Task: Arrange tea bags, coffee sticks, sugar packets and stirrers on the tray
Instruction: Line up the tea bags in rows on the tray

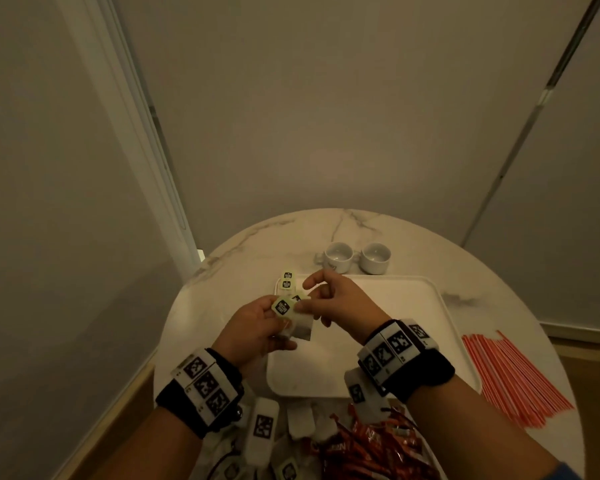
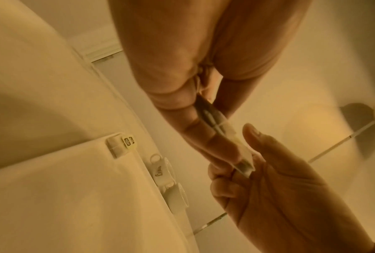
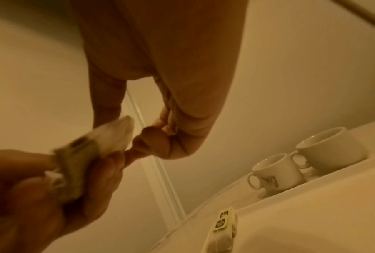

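My left hand [image 1: 269, 315] holds a small bunch of tea bags [image 1: 300, 329] above the left part of the white tray [image 1: 395, 306], a pale green tag uppermost. My right hand [image 1: 307, 301] pinches the bunch's right edge with its index finger raised. In the left wrist view the tea bags [image 2: 223, 130] are clamped edge-on between the left fingers, and the right hand [image 2: 279, 188] grips their tip. The right wrist view shows the same bunch [image 3: 108, 137]. Two tea bags [image 1: 286, 280] lie in the tray's far left corner.
Two white cups [image 1: 338, 256] [image 1: 374, 256] stand behind the tray on the round marble table [image 1: 243, 258]. Red stirrers [image 1: 510, 375] lie fanned at the right. Red coffee sticks [image 1: 371, 448] and loose tea bags [image 1: 300, 420] are heaped at the near edge, under my wrists.
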`<state>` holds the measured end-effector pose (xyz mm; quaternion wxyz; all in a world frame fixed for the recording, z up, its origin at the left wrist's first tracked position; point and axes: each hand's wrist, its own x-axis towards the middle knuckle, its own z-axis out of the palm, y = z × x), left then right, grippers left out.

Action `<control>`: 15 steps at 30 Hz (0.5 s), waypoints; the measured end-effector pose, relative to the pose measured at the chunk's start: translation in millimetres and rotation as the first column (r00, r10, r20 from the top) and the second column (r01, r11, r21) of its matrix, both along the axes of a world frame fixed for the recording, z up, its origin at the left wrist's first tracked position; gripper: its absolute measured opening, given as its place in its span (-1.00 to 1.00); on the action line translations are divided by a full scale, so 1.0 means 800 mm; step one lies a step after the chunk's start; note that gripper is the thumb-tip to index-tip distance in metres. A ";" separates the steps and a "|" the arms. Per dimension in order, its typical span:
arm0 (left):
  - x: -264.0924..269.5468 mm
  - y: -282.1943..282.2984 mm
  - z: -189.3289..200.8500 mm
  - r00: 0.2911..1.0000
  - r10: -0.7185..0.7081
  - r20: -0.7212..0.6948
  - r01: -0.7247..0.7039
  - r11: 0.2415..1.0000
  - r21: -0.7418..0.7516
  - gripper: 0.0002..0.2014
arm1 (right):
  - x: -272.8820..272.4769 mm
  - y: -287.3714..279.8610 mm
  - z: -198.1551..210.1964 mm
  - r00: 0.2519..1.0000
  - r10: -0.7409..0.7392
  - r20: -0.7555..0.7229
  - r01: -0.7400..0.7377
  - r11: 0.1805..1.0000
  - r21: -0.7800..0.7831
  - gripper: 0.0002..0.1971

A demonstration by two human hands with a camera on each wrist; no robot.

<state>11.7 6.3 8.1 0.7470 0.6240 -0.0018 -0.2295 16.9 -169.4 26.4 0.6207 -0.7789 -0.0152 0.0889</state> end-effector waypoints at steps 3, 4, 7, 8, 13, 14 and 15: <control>0.004 -0.005 0.002 0.997 0.075 0.025 -0.074 0.996 -0.044 -0.58 | -0.003 -0.002 -0.009 0.999 -0.043 0.014 0.043 0.999 0.006 -0.74; 0.005 -0.005 0.002 0.995 0.094 0.028 -0.093 0.994 -0.052 -0.51 | -0.003 -0.002 -0.013 0.998 -0.063 0.026 0.062 0.998 0.015 -0.76; 0.007 -0.003 0.001 0.986 0.156 0.054 -0.153 0.987 -0.053 -0.39 | -0.003 -0.004 -0.014 0.994 -0.104 0.027 0.102 0.994 0.049 -0.79; 0.009 -0.001 0.002 0.980 0.190 0.065 -0.187 0.981 -0.047 -0.41 | -0.002 -0.005 -0.013 0.995 -0.100 0.021 0.098 0.994 0.055 -0.80; 0.019 0.007 0.014 0.952 0.294 0.089 -0.299 0.953 0.049 -0.66 | 0.000 -0.011 -0.001 1.000 -0.010 0.013 0.009 0.998 0.066 -0.73; 0.020 0.005 0.018 0.959 0.269 0.089 -0.275 0.959 0.064 -0.74 | 0.001 -0.011 0.001 1.000 0.005 0.018 -0.006 0.998 0.064 -0.74; 0.020 0.003 0.021 0.970 0.225 0.090 -0.231 0.970 0.077 -0.80 | 0.003 -0.011 0.003 1.000 0.016 0.025 -0.017 0.999 0.050 -0.74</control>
